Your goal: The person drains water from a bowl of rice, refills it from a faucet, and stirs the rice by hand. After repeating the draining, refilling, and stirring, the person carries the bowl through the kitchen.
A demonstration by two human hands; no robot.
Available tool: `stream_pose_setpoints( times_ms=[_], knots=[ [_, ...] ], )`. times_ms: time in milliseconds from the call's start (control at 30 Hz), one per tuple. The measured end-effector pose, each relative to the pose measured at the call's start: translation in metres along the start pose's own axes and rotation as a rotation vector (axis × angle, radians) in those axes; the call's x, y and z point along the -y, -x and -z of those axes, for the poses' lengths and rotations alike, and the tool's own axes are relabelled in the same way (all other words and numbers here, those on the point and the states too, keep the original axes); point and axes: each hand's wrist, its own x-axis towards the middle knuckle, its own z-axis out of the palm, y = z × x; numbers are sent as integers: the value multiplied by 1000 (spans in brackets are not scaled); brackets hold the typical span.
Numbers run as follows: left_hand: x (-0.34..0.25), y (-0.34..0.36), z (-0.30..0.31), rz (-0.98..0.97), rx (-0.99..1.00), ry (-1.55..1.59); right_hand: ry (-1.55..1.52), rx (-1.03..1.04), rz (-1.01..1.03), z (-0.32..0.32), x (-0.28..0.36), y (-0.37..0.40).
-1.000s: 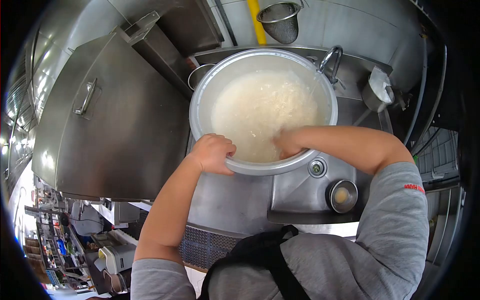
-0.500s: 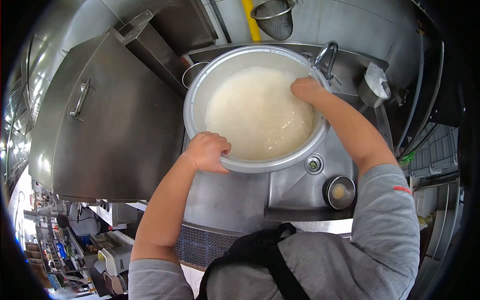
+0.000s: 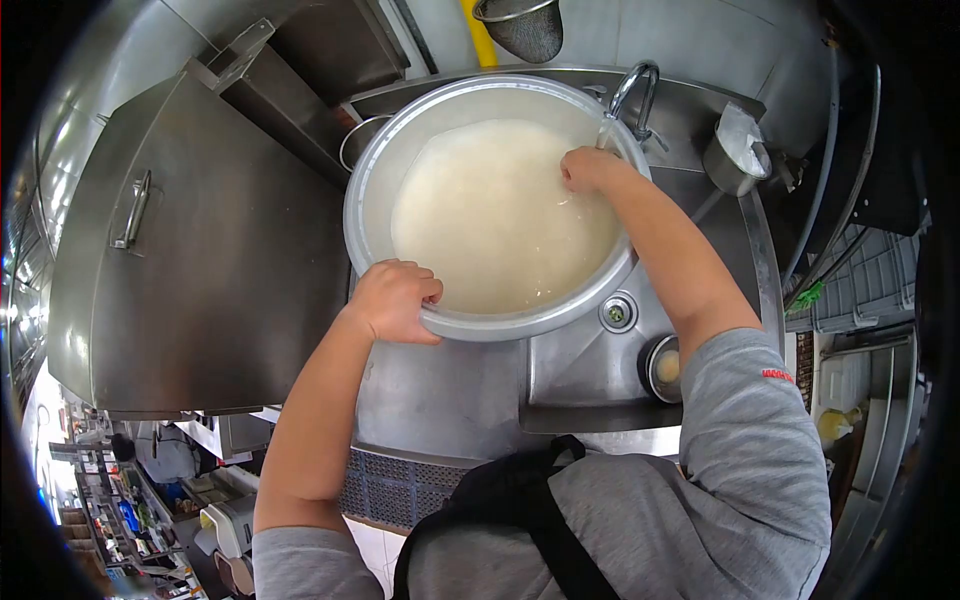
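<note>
A large metal pot (image 3: 372, 190) full of cloudy water and rice (image 3: 500, 220) sits tilted in a steel sink (image 3: 690, 210). My left hand (image 3: 392, 300) grips the pot's near rim. My right hand (image 3: 590, 168) is in the water at the pot's far right side, just below the tap (image 3: 632, 95); whether it holds rice, I cannot tell. A thin stream of water falls from the tap beside that hand.
A big steel lid with a handle (image 3: 200, 240) lies to the left. A mesh strainer (image 3: 520, 28) hangs at the back wall. A small metal cup (image 3: 738, 150) stands at the sink's right, a drain (image 3: 617, 312) and a small bowl (image 3: 662, 368) sit near the front.
My right hand swept from the near edge of the pot through the rice to the far right side under the tap. My left hand kept hold of the rim.
</note>
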Motion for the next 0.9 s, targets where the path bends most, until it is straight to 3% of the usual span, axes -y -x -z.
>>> stream_pose_setpoints(
  times_ms=[233,667,733,800,833,900],
  knots=[
    [0,-1,-1,-18,-26,-7,65,110,-27,-3,-2,-8],
    [-1,-1,0,-15,-29,10,133,116,-40,-10,0,-13],
    [0,-1,0,-11,-8,2,10,-67,-35,-1,26,23],
    [0,-1,1,-13,-5,10,11,122,252,-15,34,21],
    [0,0,1,-10,-2,20,15,122,258,-23,41,20],
    [1,0,2,-6,-8,23,294,80,801,-33,55,13]
  ],
)
